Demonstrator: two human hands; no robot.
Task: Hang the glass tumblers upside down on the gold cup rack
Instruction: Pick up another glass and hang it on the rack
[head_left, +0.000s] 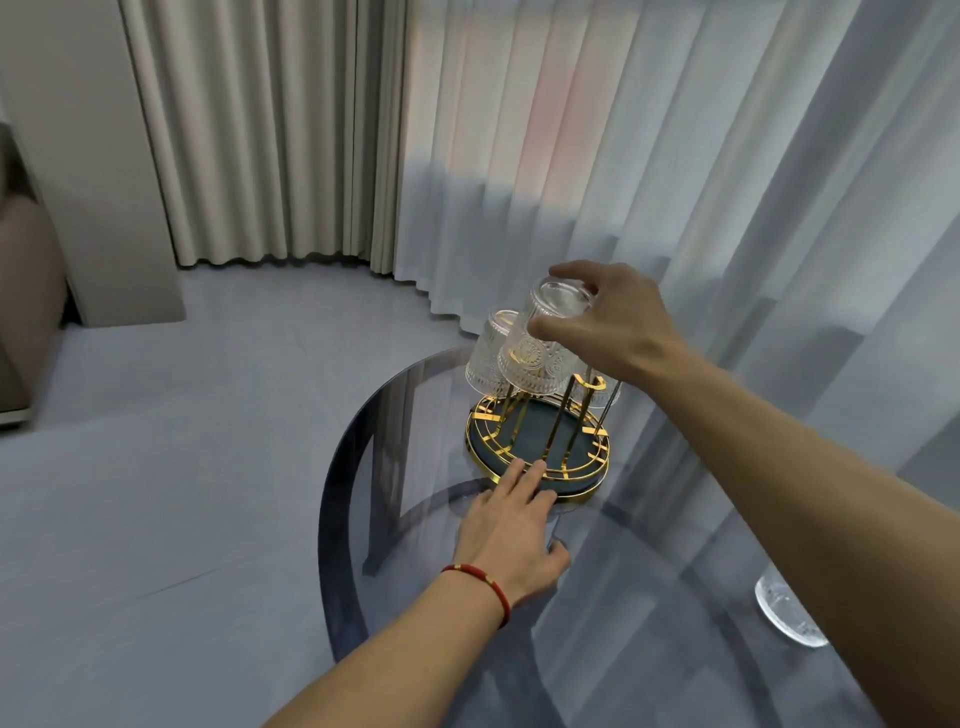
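Right hand (618, 322) fingers (553, 328) clasp an upturned tumbler (545, 340) over the gold rack (537, 447); left hand (511, 530) fingers lie flat, released, on its base. Another tumbler (488, 351) hangs beside; the bench (415, 519) carries all.

The tumbler (545, 332) under my right hand (618, 322) is clear pressed glass with an embossed, ribbed surface; the tumbler beside it (488, 353) has the same finish. The cup rack (540, 447) is polished gold-tone metal, glossy, on a matt dark base. The worktop (415, 519) is smooth tinted glass, reflective. My left wrist carries a red woven cord bracelet (483, 584). The sheer curtain (675, 182) is thin matt cloth.
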